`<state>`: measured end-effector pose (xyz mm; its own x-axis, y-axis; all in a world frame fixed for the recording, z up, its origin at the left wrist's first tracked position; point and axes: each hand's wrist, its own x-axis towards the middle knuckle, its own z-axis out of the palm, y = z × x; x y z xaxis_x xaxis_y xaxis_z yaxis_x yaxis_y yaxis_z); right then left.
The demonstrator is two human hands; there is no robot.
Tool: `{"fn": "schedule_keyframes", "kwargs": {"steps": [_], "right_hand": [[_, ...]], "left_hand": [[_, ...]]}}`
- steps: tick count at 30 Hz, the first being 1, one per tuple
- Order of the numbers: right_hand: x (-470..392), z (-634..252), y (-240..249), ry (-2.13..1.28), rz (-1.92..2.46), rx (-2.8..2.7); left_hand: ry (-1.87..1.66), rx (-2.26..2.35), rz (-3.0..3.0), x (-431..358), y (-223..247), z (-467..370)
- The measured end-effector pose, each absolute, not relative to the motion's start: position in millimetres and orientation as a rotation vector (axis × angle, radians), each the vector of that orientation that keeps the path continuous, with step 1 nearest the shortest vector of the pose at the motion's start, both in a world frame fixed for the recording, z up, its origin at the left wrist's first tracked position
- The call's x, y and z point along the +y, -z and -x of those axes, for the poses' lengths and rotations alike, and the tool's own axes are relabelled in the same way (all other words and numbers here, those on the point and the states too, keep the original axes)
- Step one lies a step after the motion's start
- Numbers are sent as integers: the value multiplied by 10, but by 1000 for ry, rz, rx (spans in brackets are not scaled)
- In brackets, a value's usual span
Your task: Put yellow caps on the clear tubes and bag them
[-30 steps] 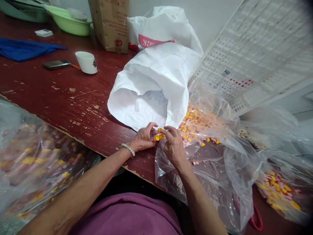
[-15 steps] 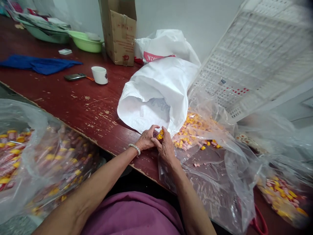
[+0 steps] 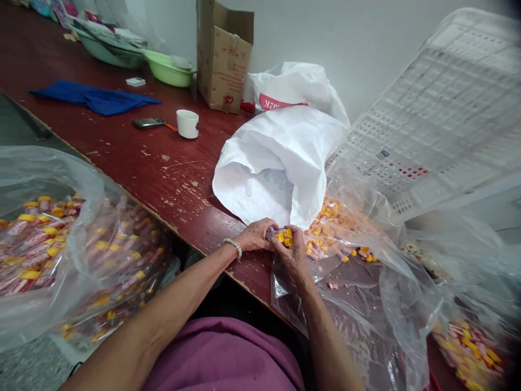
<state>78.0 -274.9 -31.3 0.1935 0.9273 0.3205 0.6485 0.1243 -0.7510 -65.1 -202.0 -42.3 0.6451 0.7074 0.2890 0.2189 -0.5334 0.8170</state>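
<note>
A bunch of small clear tubes with yellow caps (image 3: 286,239) is gripped between my two hands. My left hand (image 3: 257,235) wraps round the tubes from the left, its fingers closed. From the right, my right hand (image 3: 293,254) closes on the capped ends, thumb and fingers curled. Just beyond the hands lies a white woven sack (image 3: 285,141), its mouth gaping toward me. Loose yellow caps and pink candy pieces (image 3: 331,217) are heaped beside the sack on clear plastic sheeting (image 3: 354,293).
At left, a large plastic bag (image 3: 91,217) holds many filled tubes with yellow caps. A white cup (image 3: 188,124), a phone (image 3: 148,123), a blue cloth (image 3: 95,98) and a cardboard box (image 3: 228,68) stand or lie on the red table (image 3: 163,179). A white plastic crate (image 3: 427,108) leans at right.
The whole view has shifted, so the table and its things appear farther right. Both hands stay together on the tubes, and more of the yellow caps show between them.
</note>
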Motion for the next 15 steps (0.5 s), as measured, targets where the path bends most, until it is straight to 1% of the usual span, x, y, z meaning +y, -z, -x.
{"fn": "schedule_keyframes", "kwargs": {"steps": [8,12,15], "right_hand": [[-2751,-803,320,-362,1606,-1529],[-2731,-806,301,-454,1556,-1412],[-2691,-817,233,-605,1522,-1164]], "left_hand": [[-846,735,-1899,-1992,466,672],[-892,699,-1762,-1982,484,689],[-915,633,-1682,-1961,509,679]]}}
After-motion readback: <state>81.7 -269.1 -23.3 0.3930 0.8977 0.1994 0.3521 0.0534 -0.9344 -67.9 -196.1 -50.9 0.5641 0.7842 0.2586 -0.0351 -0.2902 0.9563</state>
